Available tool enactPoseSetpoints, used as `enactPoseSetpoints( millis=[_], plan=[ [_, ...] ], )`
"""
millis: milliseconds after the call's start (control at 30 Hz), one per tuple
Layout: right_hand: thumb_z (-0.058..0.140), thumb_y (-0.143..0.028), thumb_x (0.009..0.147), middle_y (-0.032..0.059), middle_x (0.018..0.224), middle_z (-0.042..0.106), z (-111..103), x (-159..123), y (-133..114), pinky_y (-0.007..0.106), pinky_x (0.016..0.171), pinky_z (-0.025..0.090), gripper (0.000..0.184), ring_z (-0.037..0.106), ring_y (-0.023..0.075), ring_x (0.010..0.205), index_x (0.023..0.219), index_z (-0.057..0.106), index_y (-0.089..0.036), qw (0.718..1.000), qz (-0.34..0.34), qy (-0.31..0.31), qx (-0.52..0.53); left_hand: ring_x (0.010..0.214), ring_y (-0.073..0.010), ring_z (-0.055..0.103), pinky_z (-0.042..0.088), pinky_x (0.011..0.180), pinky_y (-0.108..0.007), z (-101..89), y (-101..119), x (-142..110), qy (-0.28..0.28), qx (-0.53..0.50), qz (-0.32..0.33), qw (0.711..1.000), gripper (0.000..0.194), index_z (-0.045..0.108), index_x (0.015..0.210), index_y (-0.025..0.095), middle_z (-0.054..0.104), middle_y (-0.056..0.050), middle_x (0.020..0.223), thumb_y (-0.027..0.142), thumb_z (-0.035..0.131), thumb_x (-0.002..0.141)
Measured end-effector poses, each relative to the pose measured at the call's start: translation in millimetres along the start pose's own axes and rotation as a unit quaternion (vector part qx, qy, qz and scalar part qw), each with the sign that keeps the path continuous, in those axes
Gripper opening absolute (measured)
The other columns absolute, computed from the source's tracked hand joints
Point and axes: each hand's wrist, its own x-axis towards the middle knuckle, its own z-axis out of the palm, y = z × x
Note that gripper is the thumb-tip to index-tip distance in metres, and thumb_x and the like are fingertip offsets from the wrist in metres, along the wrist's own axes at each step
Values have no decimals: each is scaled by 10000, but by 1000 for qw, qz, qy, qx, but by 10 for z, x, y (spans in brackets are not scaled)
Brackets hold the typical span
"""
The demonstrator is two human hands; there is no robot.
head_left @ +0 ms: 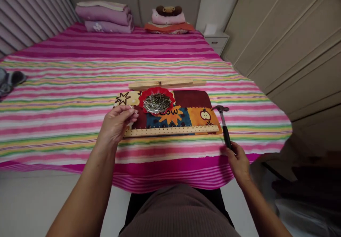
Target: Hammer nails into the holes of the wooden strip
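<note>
My left hand (117, 122) hovers over the left end of a wooden strip (170, 130) and pinches a small nail between thumb and fingertips. The strip lies along the near edge of a colourful patterned cloth (191, 111) and has a row of nails along its length. Behind my left hand sits a red bowl (157, 102) heaped with nails. My right hand (238, 162) grips the black handle of a hammer (224, 123), whose metal head points away from me at the right end of the strip.
All of this lies on a bed with a pink striped sheet (80, 87). More wooden strips (165, 84) lie behind the cloth. Folded bedding (106, 16) and a plush toy (168, 15) sit at the head. A nightstand (216, 39) and wardrobe doors (287, 45) stand right.
</note>
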Motion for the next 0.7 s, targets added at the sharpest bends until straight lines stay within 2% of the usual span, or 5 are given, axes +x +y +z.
enactPoseSetpoints(
  millis=[167,300,433,700],
  plan=[
    [526,-459,690,108,1020,661,-2,-32,-125,391,814,474,525,608,239,880,1115,606,-161,1000,30,4,-3,570,-106,621,536,584,-241,-461,-130,-342,150,16,40,988,254,617,717,167,653,21,655,264,771,539],
    [546,-458,663,109,1003,666,0,-40,-171,394,812,471,549,612,250,878,1125,601,-165,998,60,5,-3,589,-114,616,534,616,-264,-695,-380,-482,207,49,30,977,285,608,703,163,635,29,632,296,775,515],
    [543,-463,649,106,994,663,-9,-34,-191,419,839,456,571,609,264,906,1134,591,-167,997,78,2,-9,591,-98,581,499,603,-240,-711,-626,-520,203,66,21,977,300,628,722,160,627,30,628,342,773,532],
    [546,-476,628,110,1020,663,-6,-38,-220,431,883,443,609,610,274,959,1150,584,-165,996,84,-4,7,623,-90,560,485,634,-238,-508,-862,-545,211,60,34,975,297,649,738,168,628,28,677,375,770,564]
  ],
)
